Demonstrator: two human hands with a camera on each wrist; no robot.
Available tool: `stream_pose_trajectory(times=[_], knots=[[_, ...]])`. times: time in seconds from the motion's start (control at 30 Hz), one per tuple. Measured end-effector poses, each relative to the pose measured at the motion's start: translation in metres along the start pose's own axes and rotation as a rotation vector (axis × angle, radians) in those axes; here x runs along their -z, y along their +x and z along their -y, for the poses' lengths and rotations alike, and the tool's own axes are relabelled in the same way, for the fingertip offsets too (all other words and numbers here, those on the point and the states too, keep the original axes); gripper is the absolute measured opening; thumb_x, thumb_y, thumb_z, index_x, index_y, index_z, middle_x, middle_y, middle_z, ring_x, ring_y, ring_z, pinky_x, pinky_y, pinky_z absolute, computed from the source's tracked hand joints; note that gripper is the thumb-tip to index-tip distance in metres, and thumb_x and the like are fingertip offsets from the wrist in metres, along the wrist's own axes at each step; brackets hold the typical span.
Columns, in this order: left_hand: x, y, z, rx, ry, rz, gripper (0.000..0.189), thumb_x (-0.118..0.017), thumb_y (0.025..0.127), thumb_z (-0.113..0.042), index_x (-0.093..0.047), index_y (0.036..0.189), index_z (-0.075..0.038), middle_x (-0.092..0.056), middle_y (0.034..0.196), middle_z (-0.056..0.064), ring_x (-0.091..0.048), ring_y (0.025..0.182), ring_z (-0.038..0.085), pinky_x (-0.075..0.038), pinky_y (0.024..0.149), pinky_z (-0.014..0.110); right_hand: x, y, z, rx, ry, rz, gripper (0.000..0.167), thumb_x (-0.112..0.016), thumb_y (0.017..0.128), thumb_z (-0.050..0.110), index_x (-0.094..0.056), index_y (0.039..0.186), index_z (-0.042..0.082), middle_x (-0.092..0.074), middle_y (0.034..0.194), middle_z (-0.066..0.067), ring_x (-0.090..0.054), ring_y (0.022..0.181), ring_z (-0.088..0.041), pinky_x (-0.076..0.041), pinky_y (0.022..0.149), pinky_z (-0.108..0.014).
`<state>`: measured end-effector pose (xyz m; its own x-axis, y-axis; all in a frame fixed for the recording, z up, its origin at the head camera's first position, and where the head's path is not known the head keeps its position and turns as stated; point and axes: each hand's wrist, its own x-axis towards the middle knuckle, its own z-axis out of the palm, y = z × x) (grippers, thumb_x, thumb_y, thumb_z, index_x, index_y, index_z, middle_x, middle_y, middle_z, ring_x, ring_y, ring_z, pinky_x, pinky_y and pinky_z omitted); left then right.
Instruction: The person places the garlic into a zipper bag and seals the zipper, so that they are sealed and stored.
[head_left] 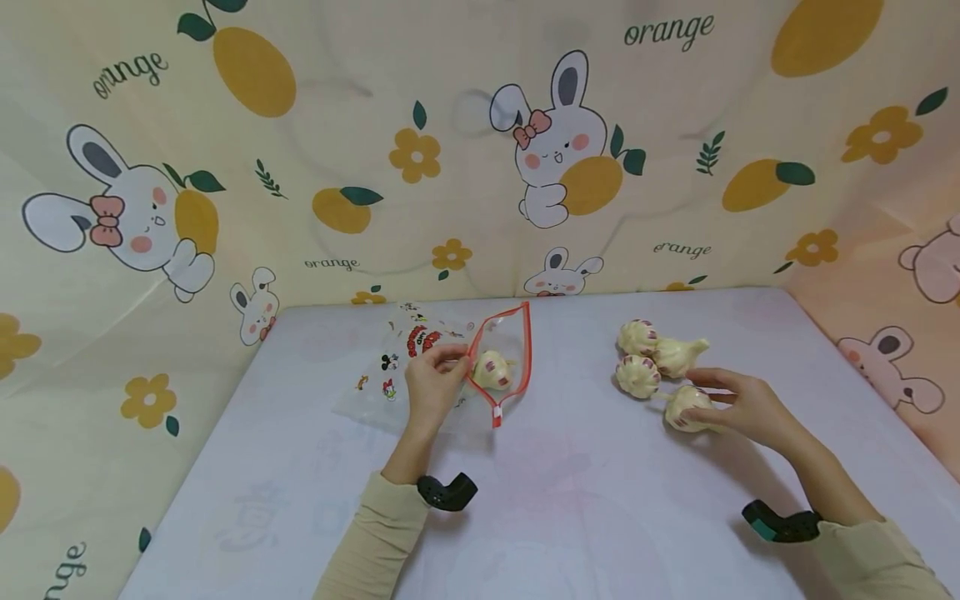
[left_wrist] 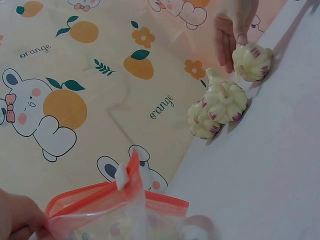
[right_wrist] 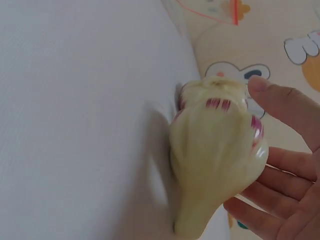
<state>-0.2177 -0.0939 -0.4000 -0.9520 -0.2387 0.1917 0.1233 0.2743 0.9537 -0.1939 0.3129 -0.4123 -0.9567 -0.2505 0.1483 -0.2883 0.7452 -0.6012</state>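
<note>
1. Head view: garlic bulb [head_left: 688, 407] held in right hand [head_left: 738, 402] low over white table [head_left: 570, 500], thumb and fingers curled round it, at right of centre.
2. Right wrist view: same bulb [right_wrist: 215, 150] seen close, pale with purple streaks, stalk end pointing down; thumb tip [right_wrist: 260, 85] against its top, fingers [right_wrist: 285, 185] cupped under its side.
3. Just beyond the held bulb, three more garlic bulbs [head_left: 651, 357] clustered on the table, touching one another; nearest of them just beside the right hand's fingertips.
4. Left wrist view: cluster [left_wrist: 220, 107] lying by the table's far edge, with the right hand's bulb [left_wrist: 252, 60] apart behind it.
5. Left of centre, clear zip bag [head_left: 501, 362] with red-orange rim, mouth held open and facing the right hand; one garlic bulb [head_left: 492, 370] already inside.
6. Left hand [head_left: 433, 385] pinching the bag's rim between thumb and fingers, other fingers curled.
7. Bag's red rim and white slider [left_wrist: 121, 173] seen close from the left wrist, edge of left hand [left_wrist: 20, 220] at its corner.
8. Sticker sheet [head_left: 405, 350] with cartoon figures lying under and behind the left hand.
9. Open stretch of table between bag and held bulb.
10. Backdrop cloth [head_left: 480, 150] with rabbits and oranges round three sides.
</note>
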Motion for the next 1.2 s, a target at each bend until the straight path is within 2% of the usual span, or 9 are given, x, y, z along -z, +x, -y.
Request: stream_pose_trajectory(times=[0.13, 0.3, 0.37, 0.5, 0.6, 0.73, 0.93, 1.03, 1.2], knots=[[0.000, -0.001, -0.001, 0.005, 0.010, -0.003, 0.014, -0.070, 0.083, -0.003, -0.073, 0.097, 0.000, -0.074, 0.096, 0.018, -0.070, 0.074, 0.017, -0.050, 0.059, 0.011, 0.000, -0.002, -0.004, -0.007, 0.000, 0.017, 0.061, -0.083, 0.074, 0.021, -0.059, 0.122, -0.007, -0.063, 0.122, -0.030, -0.035, 0.093, 0.032, -0.058, 0.077, -0.023], [0.000, 0.000, -0.001, 0.007, 0.008, 0.000, 0.014, -0.070, 0.083, -0.003, -0.073, 0.097, -0.001, -0.074, 0.097, 0.018, -0.071, 0.076, 0.021, -0.050, 0.059, 0.010, -0.002, -0.004, -0.007, -0.031, -0.011, 0.039, 0.063, -0.083, 0.074, 0.023, -0.058, 0.123, -0.007, -0.062, 0.123, -0.029, -0.033, 0.092, 0.032, -0.058, 0.079, -0.034], [-0.001, 0.001, 0.000, 0.003, 0.007, 0.005, 0.014, -0.070, 0.083, -0.002, -0.072, 0.097, 0.000, -0.074, 0.097, 0.018, -0.071, 0.077, 0.024, -0.050, 0.058, 0.010, -0.003, -0.004, -0.008, -0.035, -0.010, 0.040, 0.063, -0.083, 0.074, 0.023, -0.059, 0.123, -0.007, -0.062, 0.122, -0.030, -0.034, 0.091, 0.031, -0.059, 0.078, -0.034], [-0.003, 0.002, 0.001, 0.000, 0.004, 0.014, 0.015, -0.070, 0.083, -0.002, -0.072, 0.098, 0.000, -0.074, 0.097, 0.018, -0.071, 0.077, 0.027, -0.050, 0.058, 0.010, -0.004, -0.004, -0.010, -0.035, -0.008, 0.037, 0.061, -0.083, 0.073, 0.020, -0.059, 0.122, -0.007, -0.063, 0.120, -0.030, -0.037, 0.089, 0.029, -0.057, 0.074, -0.022], [-0.004, 0.002, 0.000, 0.001, 0.009, 0.014, 0.015, -0.070, 0.084, -0.003, -0.072, 0.098, -0.001, -0.074, 0.097, 0.017, -0.070, 0.075, 0.022, -0.050, 0.059, 0.010, -0.004, -0.005, -0.012, -0.033, -0.016, 0.035, 0.061, -0.083, 0.073, 0.020, -0.059, 0.122, -0.007, -0.064, 0.120, -0.030, -0.037, 0.088, 0.030, -0.056, 0.073, -0.018], [-0.004, 0.003, 0.000, -0.011, 0.006, 0.013, 0.015, -0.070, 0.084, -0.003, -0.072, 0.098, 0.000, -0.074, 0.096, 0.018, -0.068, 0.070, 0.013, -0.050, 0.058, 0.010, -0.005, -0.005, -0.013, -0.050, -0.024, 0.045, 0.062, -0.083, 0.074, 0.022, -0.058, 0.123, -0.006, -0.063, 0.121, -0.030, -0.036, 0.088, 0.030, -0.057, 0.074, -0.021], [-0.004, 0.003, 0.000, -0.043, -0.008, -0.007, 0.013, -0.070, 0.082, 0.000, -0.073, 0.094, 0.002, -0.074, 0.089, 0.021, -0.067, 0.064, 0.010, -0.047, 0.054, 0.011, -0.005, -0.006, -0.010, -0.080, -0.013, 0.078, 0.064, -0.082, 0.076, 0.023, -0.056, 0.126, -0.007, -0.061, 0.124, -0.031, -0.038, 0.086, 0.028, -0.052, 0.072, -0.013], [-0.004, 0.002, 0.001, -0.030, -0.014, -0.006, 0.013, -0.070, 0.082, -0.001, -0.073, 0.094, 0.002, -0.074, 0.090, 0.021, -0.065, 0.062, 0.006, -0.047, 0.054, 0.011, -0.005, -0.006, -0.009, -0.081, -0.026, 0.080, 0.064, -0.082, 0.076, 0.024, -0.056, 0.126, -0.007, -0.061, 0.123, -0.031, -0.043, 0.085, 0.025, -0.053, 0.071, -0.014], [-0.003, 0.001, 0.002, -0.024, -0.014, -0.002, 0.013, -0.069, 0.083, -0.001, -0.072, 0.095, 0.002, -0.074, 0.090, 0.021, -0.062, 0.062, 0.002, -0.047, 0.054, 0.012, -0.003, -0.005, -0.005, -0.066, -0.037, 0.064, 0.064, -0.082, 0.075, 0.026, -0.057, 0.125, -0.006, -0.063, 0.121, -0.030, -0.044, 0.086, 0.025, -0.053, 0.071, -0.014]])
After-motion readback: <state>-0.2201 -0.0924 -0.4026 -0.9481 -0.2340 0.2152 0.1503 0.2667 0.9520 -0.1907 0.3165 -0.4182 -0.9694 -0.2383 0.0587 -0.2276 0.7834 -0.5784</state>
